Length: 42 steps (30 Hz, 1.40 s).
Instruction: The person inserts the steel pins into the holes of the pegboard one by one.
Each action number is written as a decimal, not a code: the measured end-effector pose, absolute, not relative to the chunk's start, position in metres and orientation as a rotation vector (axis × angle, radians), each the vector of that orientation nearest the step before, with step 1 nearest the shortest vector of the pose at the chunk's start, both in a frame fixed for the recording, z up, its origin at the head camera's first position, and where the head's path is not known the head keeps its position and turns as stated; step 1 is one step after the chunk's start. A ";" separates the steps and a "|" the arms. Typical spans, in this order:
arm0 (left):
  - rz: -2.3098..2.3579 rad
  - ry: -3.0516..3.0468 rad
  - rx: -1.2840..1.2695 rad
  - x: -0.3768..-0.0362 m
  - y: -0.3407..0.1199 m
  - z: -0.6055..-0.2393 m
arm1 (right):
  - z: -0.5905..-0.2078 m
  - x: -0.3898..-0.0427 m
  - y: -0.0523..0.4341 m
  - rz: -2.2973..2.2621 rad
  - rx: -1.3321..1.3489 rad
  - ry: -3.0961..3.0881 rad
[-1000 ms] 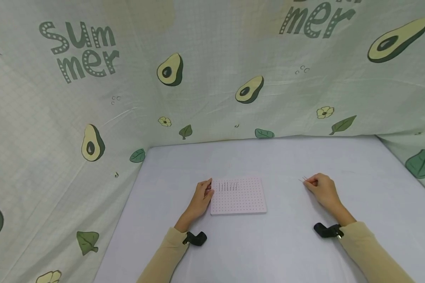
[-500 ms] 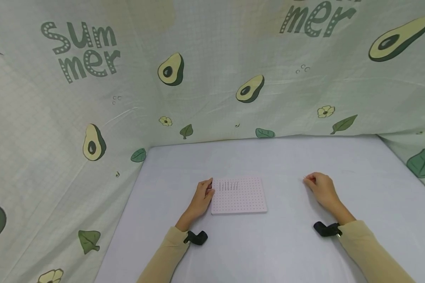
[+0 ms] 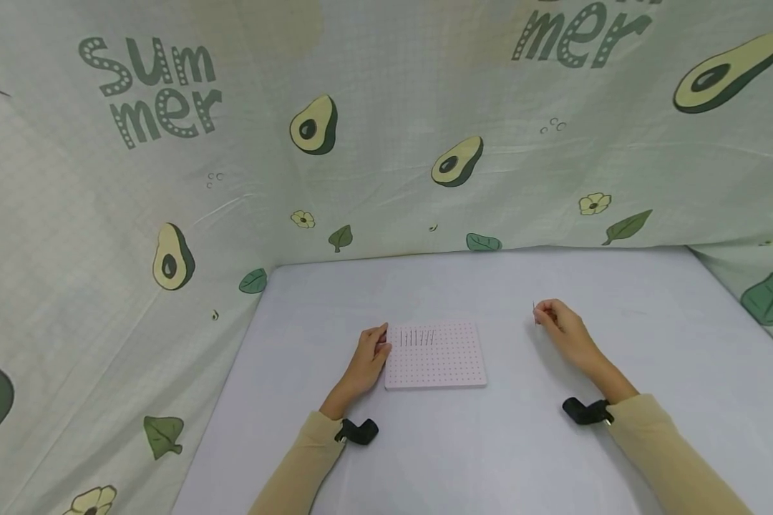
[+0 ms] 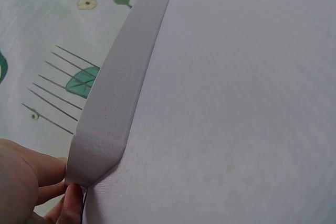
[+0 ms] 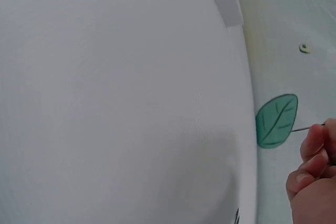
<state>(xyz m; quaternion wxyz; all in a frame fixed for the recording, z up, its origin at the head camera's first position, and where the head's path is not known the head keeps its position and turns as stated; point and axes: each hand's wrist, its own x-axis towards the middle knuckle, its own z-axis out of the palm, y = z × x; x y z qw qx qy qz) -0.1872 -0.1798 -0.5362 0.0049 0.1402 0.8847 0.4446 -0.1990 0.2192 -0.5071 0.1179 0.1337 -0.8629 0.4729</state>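
We log the pegboard (image 3: 435,355) near the middle of the table (image 3: 489,443), toward its front edge, with a short row of pins (image 3: 419,337) standing along its far left part. Left hand (image 3: 367,361) rests against the board's left edge, fingers curled at the corner. Right hand (image 3: 557,322) is lifted, well apart to the right, pinching one pin (image 3: 534,309). We judge this the carry step; next calls for aligning the tip over a free hole. Only the left wrist view shows the pins in profile; the right wrist view shows the pinch close.
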 end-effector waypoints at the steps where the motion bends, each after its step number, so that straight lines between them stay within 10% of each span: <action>1: 1.393 2.767 0.432 -0.187 -0.180 -0.536 | -0.507 -0.200 0.216 1.393 0.405 -2.514; 42: 1.376 2.795 0.450 -0.188 -0.182 -0.537 | -0.506 -0.214 0.115 1.515 0.727 -2.520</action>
